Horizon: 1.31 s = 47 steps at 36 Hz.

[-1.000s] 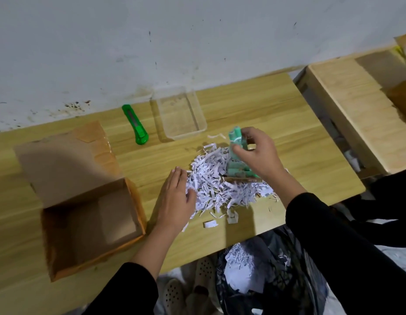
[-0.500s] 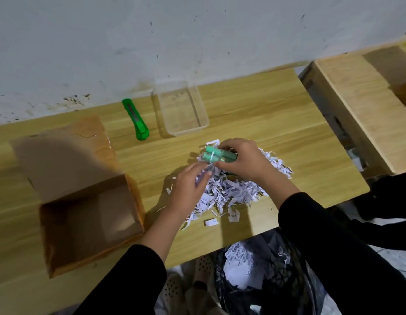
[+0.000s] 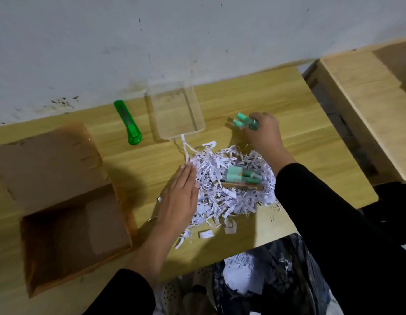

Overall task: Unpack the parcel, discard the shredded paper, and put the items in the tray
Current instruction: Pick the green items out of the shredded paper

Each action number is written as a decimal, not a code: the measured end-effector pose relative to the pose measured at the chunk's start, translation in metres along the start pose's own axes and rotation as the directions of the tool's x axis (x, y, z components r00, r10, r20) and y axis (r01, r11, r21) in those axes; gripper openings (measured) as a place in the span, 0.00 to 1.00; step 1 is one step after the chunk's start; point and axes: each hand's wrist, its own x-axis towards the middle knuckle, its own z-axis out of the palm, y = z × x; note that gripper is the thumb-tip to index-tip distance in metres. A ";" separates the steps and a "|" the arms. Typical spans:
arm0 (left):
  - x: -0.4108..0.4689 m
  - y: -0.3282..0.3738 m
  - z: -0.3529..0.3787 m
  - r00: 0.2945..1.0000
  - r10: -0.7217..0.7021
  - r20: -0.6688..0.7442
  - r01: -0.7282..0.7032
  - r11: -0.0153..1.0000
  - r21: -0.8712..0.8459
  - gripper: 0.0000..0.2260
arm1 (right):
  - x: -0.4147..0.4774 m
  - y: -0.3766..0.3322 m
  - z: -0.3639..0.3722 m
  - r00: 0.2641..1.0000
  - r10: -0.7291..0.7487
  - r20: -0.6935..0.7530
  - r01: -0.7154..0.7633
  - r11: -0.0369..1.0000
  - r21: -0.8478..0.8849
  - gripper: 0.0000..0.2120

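Note:
A heap of white shredded paper (image 3: 222,196) lies on the wooden table (image 3: 299,123). On the heap rest green-capped bottles (image 3: 240,175) and a flat brown item (image 3: 243,185). My right hand (image 3: 262,130) holds two more green-capped bottles (image 3: 246,122) low over the table, just right of the clear plastic tray (image 3: 177,113). My left hand (image 3: 180,196) lies flat, fingers together, against the heap's left side. The open cardboard box (image 3: 67,228) stands at the left and looks empty.
A green utility knife (image 3: 129,122) lies left of the tray near the wall. A black bag (image 3: 272,278) with shredded paper in it hangs below the table's front edge. A second wooden table (image 3: 365,92) stands to the right.
My right hand has carried the green-capped bottles from over the heap up and right, beside the tray. My left hand has left the bottles and flattened against the paper.

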 end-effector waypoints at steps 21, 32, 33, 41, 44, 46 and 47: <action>0.000 0.005 0.004 0.997 -0.080 0.000 0.080 0.996 -0.032 0.24 | -0.085 -0.004 -0.019 0.801 -0.193 0.566 0.343 0.924 -0.170 0.23; -0.002 0.000 0.000 0.996 -0.084 -0.018 0.082 0.995 -0.064 0.22 | -0.089 0.004 -0.017 0.869 -0.188 0.458 0.277 0.951 -0.135 0.26; -0.002 0.001 -0.001 0.996 -0.089 -0.016 0.088 0.994 -0.068 0.22 | -0.089 0.005 -0.022 0.882 -0.197 0.428 0.267 0.958 -0.109 0.24; -0.003 0.006 -0.006 0.994 -0.109 -0.008 0.108 0.990 -0.085 0.22 | -0.089 0.004 -0.060 0.985 -0.089 0.148 0.030 0.933 0.360 0.24; -0.003 0.006 -0.007 0.995 -0.097 -0.005 0.096 0.992 -0.082 0.22 | -0.090 0.000 -0.068 0.993 -0.023 0.115 -0.046 0.822 0.568 0.22; -0.003 0.005 -0.008 0.996 -0.093 0.002 0.092 0.992 -0.086 0.22 | -0.091 -0.001 -0.068 0.994 0.003 0.112 -0.074 0.772 0.632 0.23; -0.003 0.005 -0.009 0.996 -0.087 0.002 0.087 0.992 -0.090 0.22 | -0.092 -0.002 -0.066 0.993 0.008 0.121 -0.085 0.753 0.653 0.24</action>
